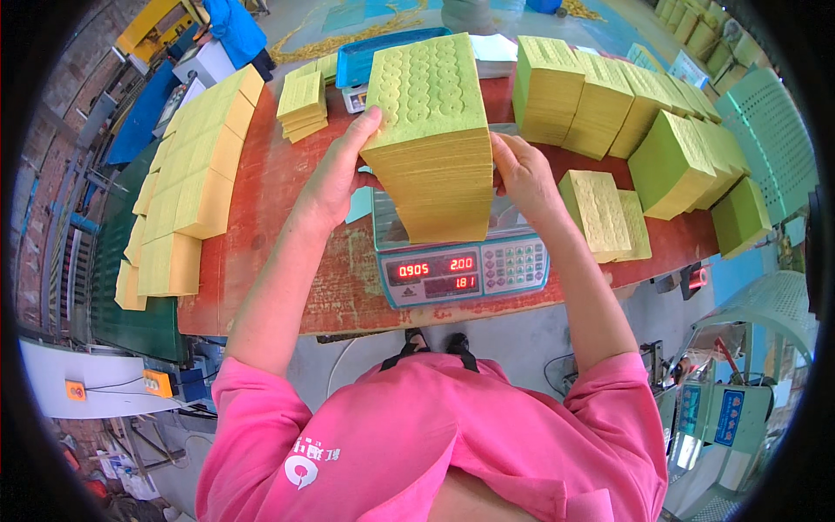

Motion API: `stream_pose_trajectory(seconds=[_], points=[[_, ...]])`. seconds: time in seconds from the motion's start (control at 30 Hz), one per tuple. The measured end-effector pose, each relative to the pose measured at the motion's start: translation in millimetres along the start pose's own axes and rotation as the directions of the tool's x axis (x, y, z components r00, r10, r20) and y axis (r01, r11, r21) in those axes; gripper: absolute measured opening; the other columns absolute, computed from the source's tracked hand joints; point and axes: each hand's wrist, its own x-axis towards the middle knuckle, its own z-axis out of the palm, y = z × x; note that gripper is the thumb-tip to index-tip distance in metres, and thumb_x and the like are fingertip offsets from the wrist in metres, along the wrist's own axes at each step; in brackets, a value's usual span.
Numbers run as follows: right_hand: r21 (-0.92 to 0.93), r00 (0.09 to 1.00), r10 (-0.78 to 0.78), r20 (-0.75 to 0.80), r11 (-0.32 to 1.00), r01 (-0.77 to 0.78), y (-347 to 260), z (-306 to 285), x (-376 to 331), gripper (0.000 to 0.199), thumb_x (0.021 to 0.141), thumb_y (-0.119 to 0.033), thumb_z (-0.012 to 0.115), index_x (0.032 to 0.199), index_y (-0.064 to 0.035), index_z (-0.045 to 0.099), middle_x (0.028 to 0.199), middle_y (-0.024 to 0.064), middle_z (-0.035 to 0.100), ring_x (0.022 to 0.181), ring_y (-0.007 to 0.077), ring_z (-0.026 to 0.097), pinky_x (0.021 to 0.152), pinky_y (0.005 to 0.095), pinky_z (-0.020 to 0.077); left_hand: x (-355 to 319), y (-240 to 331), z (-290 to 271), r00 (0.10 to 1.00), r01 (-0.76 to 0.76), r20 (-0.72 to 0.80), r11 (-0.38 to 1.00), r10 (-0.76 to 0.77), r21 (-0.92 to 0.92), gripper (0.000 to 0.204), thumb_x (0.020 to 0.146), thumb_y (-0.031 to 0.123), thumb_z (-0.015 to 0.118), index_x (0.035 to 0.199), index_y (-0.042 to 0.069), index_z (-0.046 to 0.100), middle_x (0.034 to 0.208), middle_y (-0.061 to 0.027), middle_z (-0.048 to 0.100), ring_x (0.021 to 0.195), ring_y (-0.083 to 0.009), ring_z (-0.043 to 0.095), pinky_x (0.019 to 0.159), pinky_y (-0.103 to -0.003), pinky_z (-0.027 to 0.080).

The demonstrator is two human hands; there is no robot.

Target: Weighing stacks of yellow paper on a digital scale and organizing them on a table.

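A tall stack of yellow embossed paper sheets (432, 139) stands on a blue electronic scale (461, 265) with a red digit display. My left hand (337, 174) grips the stack's left side, thumb against the edge. My right hand (522, 174) presses the stack's right side. Both forearms reach up from a pink shirt at the lower edge.
The red wooden table (270, 252) carries more yellow paper stacks: a long row at the left (187, 183), a small pile behind (303, 106), several stacks at the right (644, 130). A blue tray (374, 52) lies behind. A green plastic chair (770, 139) stands at the right.
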Motion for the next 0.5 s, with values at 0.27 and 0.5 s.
stream_pose_trajectory(seconds=[0.27, 0.5], points=[[-0.002, 0.979, -0.128, -0.156, 0.992, 0.129, 32, 9, 2, 0.051, 0.104, -0.042, 0.044, 0.124, -0.0004, 0.064, 0.115, 0.0117, 0.065, 0.1, 0.0202, 0.061, 0.089, 0.0354, 0.0473, 29, -53, 1, 0.988, -0.079, -0.142, 0.986, 0.058, -0.15, 0.077, 0.097, 0.068, 0.035, 0.146, 0.01, 0.043, 0.143, -0.0078, 0.05, 0.129, -0.021, 0.045, 0.104, -0.04, 0.035], [0.366, 0.985, 0.007, -0.172, 0.929, 0.057, 53, 27, 38, 0.057, 0.104, -0.046, 0.041, 0.145, -0.0061, 0.046, 0.143, 0.0113, 0.05, 0.129, 0.0203, 0.047, 0.108, 0.0334, 0.0353, 40, -75, 40, 0.984, 0.085, -0.084, 0.822, -0.159, -0.564, 0.058, 0.104, 0.049, 0.04, 0.143, 0.007, 0.045, 0.139, -0.0096, 0.053, 0.126, -0.0188, 0.05, 0.104, -0.035, 0.042]])
